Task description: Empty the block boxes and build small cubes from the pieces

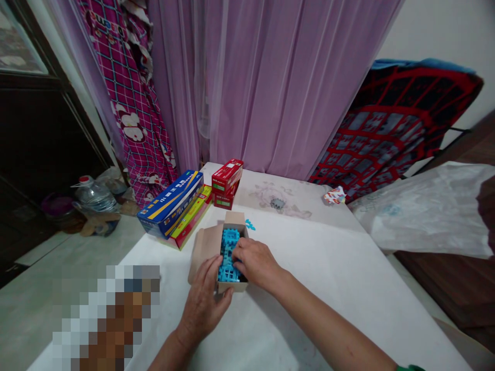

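Note:
An open brown cardboard box [236, 286] stands on the white table, its lid flap folded out to the left. Packed inside are blue plastic building pieces [231, 236] with toothed edges. My left hand [203, 296] grips the near left corner of the box, fingers over its side wall and thumb along the front. My right hand [253, 258] reaches in over the right wall, its fingers curled against the blue pieces; the fingertips are partly hidden. Just past the box lies a loose blue piece [250, 224].
Blue [170, 201] and yellow-red [193, 216] boxes are stacked at the left edge. Two red boxes [228, 178] stand at the back. A grey toothed piece [277, 204] and a crumpled wrapper [334, 196] lie farther right. A white plastic sheet [429, 211] borders the right side. The lower left is pixelated.

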